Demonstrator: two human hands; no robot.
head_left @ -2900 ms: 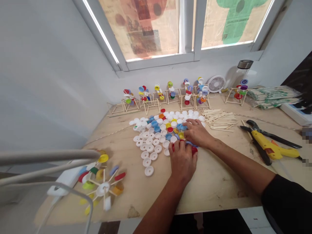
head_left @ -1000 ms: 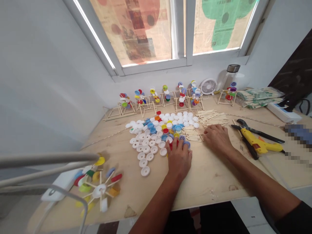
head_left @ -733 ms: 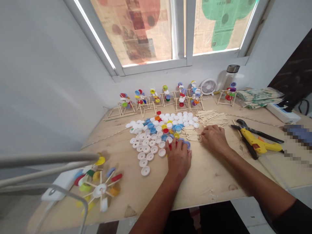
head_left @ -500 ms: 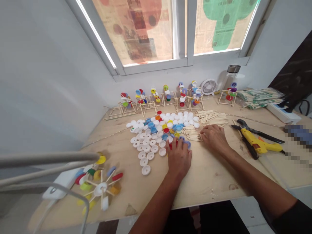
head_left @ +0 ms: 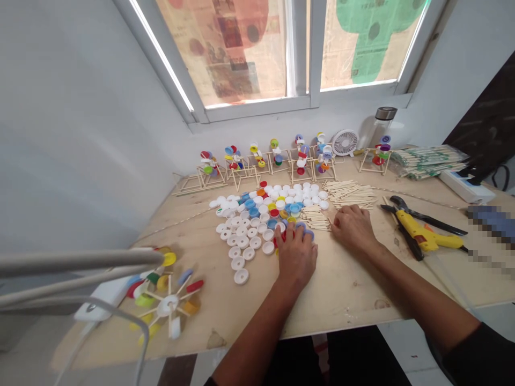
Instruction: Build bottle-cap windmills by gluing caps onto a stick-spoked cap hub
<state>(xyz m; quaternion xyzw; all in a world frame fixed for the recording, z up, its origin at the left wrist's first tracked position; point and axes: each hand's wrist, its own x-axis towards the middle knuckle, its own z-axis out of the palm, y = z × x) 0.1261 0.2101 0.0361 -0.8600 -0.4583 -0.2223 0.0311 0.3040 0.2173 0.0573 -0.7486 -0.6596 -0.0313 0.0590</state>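
Note:
My left hand lies palm down over red and blue bottle caps at the near edge of the cap pile, its fingers spread. Many white bottle caps lie left of it, with blue, yellow and orange ones among them. My right hand rests on the table with its fingers curled under, at the right end of a small pile of short wooden sticks. Whatever its fingertips hold, if anything, is hidden. Behind that hand lies a larger pile of wooden sticks.
A yellow glue gun and black-handled pliers lie at right. Small stick-and-cap wheels on frames line the wall, beside a white fan and bottle. A loose cap wheel and grey tubes are at left.
The view has shifted slightly. Both hands stay in nearly the same places; the left fingers have moved a little over the caps.

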